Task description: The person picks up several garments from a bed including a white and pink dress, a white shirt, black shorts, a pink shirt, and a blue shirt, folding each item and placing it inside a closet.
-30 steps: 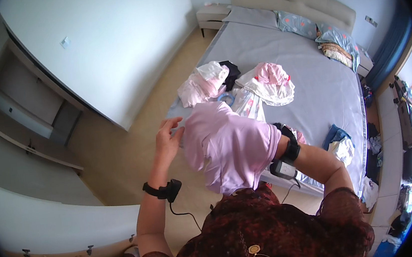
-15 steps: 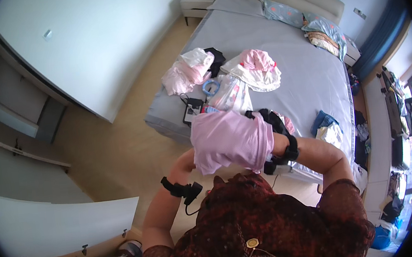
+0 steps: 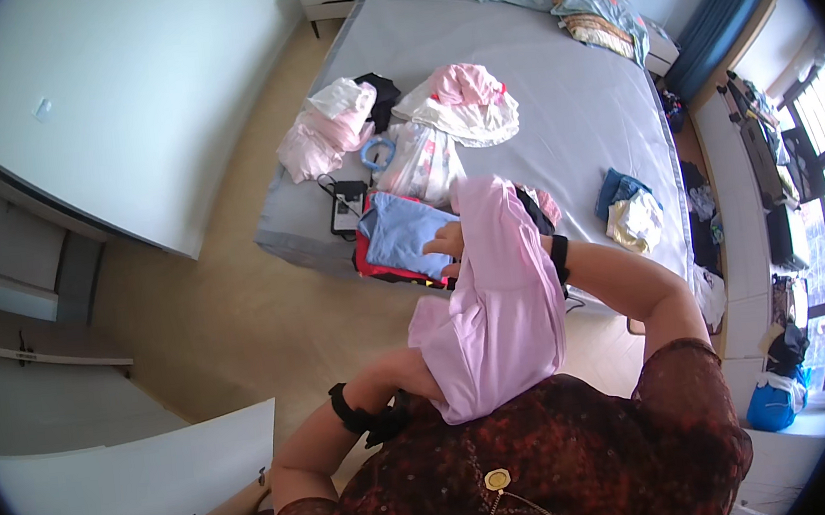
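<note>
A pale pink garment (image 3: 502, 298) hangs in loose folds in front of my chest, between my two arms. My right hand (image 3: 443, 244) pokes out past its left edge, fingers stretched apart, over a folded blue garment (image 3: 405, 233). The pink cloth drapes across my right wrist. On the other side my left forearm (image 3: 385, 381) runs into the lower part of the cloth, which covers the left hand and its fingers. Under the blue garment lie red and dark folded clothes (image 3: 364, 257) at the bed's near edge.
The grey-sheeted bed (image 3: 564, 171) holds a pink-and-white pile (image 3: 329, 131), a white garment with pink (image 3: 467, 106), a light blue ring (image 3: 378, 153) and a small black-and-white box (image 3: 347, 209). Denim and cream clothes (image 3: 634, 214) lie right. A white panel (image 3: 134, 478) stands at lower left.
The pink garment, bunched around both hands before, now hangs longer and closer to my chest. My right fingers have come into sight, and the blue garment is uncovered. The view has shifted.
</note>
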### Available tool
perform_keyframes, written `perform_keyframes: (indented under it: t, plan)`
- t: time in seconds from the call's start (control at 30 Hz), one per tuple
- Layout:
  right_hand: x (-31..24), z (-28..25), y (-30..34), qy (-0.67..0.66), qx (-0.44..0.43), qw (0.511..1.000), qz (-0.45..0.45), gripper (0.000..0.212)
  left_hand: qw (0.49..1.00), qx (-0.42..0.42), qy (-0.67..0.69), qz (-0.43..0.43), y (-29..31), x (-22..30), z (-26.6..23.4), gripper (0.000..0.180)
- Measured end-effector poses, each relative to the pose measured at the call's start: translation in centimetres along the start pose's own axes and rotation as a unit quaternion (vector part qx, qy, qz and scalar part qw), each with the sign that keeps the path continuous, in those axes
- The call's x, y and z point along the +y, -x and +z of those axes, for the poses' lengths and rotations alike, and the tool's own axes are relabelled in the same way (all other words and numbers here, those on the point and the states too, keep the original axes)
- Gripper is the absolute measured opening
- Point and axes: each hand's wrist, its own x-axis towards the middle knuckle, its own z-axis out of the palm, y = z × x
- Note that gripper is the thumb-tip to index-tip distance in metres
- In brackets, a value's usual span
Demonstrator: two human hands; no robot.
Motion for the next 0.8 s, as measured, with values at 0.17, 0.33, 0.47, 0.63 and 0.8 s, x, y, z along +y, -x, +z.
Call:
perform_keyframes:
  t: [0.17, 0.33, 0.47, 0.63, 0.8]
  plan:
    - [5.7, 9.7, 8.3, -0.149, -0.118, 0.961, 0.202, 0.034, 0.978, 0.055, -0.047, 0.193, 0.1, -0.8, 0.8, 0.069]
    - [3.5, 8.5, 11.6, -0.132, -0.210, 0.913, 0.325, 0.030, 0.990, -0.032, 0.016, 0.139, 0.0, -1.1, 0.9, 0.063]
    - [-0.8, 4.9, 10.4, -0.550, 0.002, 0.797, 0.252, 0.037, 0.981, -0.097, 0.167, 0.026, -1.7, 0.8, 0.6, 0.056]
    - [-3.3, 5.7, 11.5, -0.595, 0.035, 0.778, 0.197, 0.046, 0.858, 0.051, 0.486, 0.157, -6.1, -0.4, 0.2, 0.099]
    - [-1.5, 5.2, 15.9, -0.302, 0.176, 0.921, 0.174, 0.049, 0.890, 0.212, 0.401, -0.035, -15.3, 0.3, -4.3, 0.060]
